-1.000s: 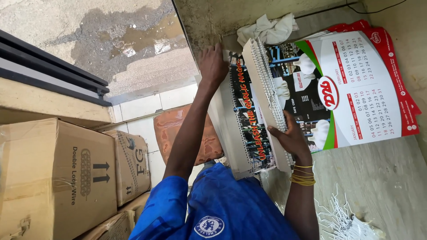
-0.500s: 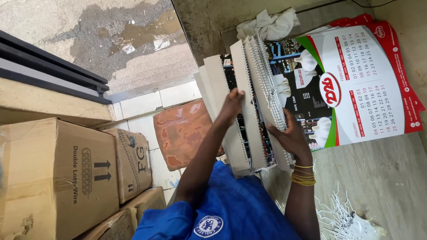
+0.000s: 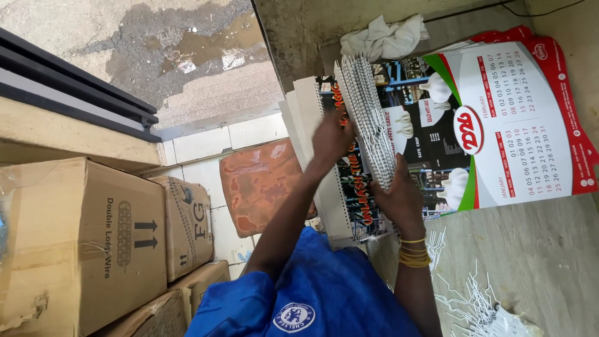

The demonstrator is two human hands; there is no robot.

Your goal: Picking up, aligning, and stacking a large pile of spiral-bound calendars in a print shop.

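Observation:
A stack of wire-bound calendars (image 3: 368, 118) stands on edge on the grey table (image 3: 536, 249), with white card backs (image 3: 327, 200) on its left side. My left hand (image 3: 331, 140) reaches in from the left, fingers curled over the printed sheets in the middle of the stack. My right hand (image 3: 399, 196), with yellow bangles on the wrist, grips the stack's near end beside the wire binding. More calendars (image 3: 518, 125), red, white and green, lie flat to the right of the stack.
A crumpled white cloth (image 3: 384, 37) lies beyond the stack. Loose white wire hangers (image 3: 480, 306) are piled at the table's near right. Cardboard boxes (image 3: 81, 243) stand on the left floor, beside an orange pad (image 3: 262, 181) on the tiles.
My left hand has come down from the far top of the stack to its middle, spreading the calendars apart. My right hand has stayed on the near end.

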